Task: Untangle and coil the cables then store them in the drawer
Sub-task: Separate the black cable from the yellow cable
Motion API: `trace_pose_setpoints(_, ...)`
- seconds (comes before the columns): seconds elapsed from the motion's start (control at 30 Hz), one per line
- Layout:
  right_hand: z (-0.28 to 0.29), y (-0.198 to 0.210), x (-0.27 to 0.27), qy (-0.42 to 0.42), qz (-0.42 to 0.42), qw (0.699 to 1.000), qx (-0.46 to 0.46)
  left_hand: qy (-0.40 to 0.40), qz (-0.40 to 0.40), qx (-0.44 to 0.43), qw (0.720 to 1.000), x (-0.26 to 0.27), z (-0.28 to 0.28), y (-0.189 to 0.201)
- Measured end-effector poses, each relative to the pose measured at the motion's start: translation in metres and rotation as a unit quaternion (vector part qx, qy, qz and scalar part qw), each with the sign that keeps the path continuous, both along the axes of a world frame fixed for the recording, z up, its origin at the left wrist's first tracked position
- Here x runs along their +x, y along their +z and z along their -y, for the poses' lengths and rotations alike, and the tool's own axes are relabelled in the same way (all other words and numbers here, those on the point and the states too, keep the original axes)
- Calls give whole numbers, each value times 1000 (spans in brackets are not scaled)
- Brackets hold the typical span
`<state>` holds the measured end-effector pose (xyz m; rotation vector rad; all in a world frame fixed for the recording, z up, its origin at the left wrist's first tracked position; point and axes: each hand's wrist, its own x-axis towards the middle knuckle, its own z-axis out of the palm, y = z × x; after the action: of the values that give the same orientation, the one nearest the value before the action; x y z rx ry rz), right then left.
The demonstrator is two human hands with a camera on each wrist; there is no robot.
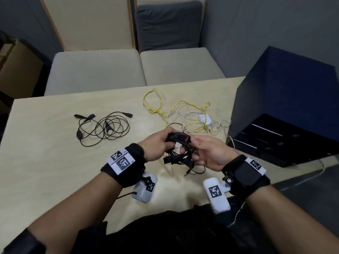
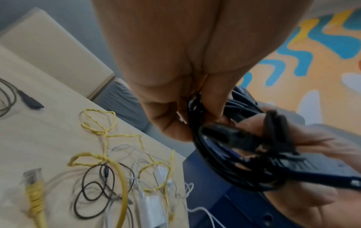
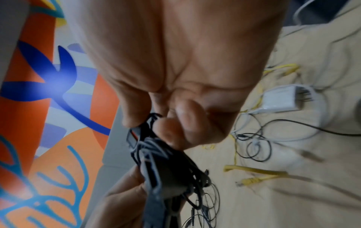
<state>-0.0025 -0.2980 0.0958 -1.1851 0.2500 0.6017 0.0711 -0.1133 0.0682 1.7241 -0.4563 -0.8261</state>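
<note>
Both hands hold a coiled black cable (image 1: 178, 147) above the table's near middle. My left hand (image 1: 159, 143) grips the coil's left side, fingers curled round the strands (image 2: 197, 111). My right hand (image 1: 207, 151) pinches the coil's right side near a red-marked plug (image 1: 186, 139), seen again in the right wrist view as the plug (image 3: 132, 135). A black plug end (image 1: 169, 159) and a thin jack lead (image 1: 189, 172) hang below. A yellow cable (image 1: 156, 105) lies tangled with white cables (image 1: 183, 116) and a white charger (image 1: 204, 119). A thin black cable (image 1: 104, 127) lies loose at the left.
The wooden table (image 1: 55, 162) carries all the cables. A dark blue drawer unit (image 1: 286, 107) stands at the table's right end, drawer fronts (image 1: 266, 136) facing me. Two beige seats (image 1: 137, 68) sit beyond the far edge. A cardboard box (image 1: 16, 66) is at far left.
</note>
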Motion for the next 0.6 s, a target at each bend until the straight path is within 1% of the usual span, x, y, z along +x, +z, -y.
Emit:
trace_pose_setpoints(0.1,7,-13,-26,-30,-35,998,36,-60,-4,35,998,-7,12,-18)
trace_pose_setpoints(0.17,12,-21,-43,-47,-42,997,44,-81,-20,36,996,-16,22,-25)
trace_pose_setpoints(0.27,26,-31,-63,-76,-31,997,8,-106,-35,24,993,-27,41,-31)
trace_pose_setpoints(0.33,39,-40,-74,-97,-6,995,-25,-117,-24,32,992,-32,56,-35)
trace_pose_setpoints(0.4,56,-48,-82,-94,18,992,-87,-122,19,61,990,-38,74,-39)
trace_pose_setpoints(0.43,63,-52,-85,-82,29,988,-132,-124,44,77,988,-40,82,-41)
trace_pose_setpoints(0.5,82,-61,-89,-61,42,968,-240,-123,79,100,984,-45,103,-44)
trace_pose_setpoints(0.53,89,-65,-90,-49,47,950,-304,-122,93,116,981,-47,112,-45)
trace_pose_setpoints(0.57,98,-71,-92,-33,52,925,-376,-121,104,135,978,-48,121,-48)
trace_pose_setpoints(0.6,107,-76,-94,-12,63,891,-449,-122,112,150,975,-49,131,-51)
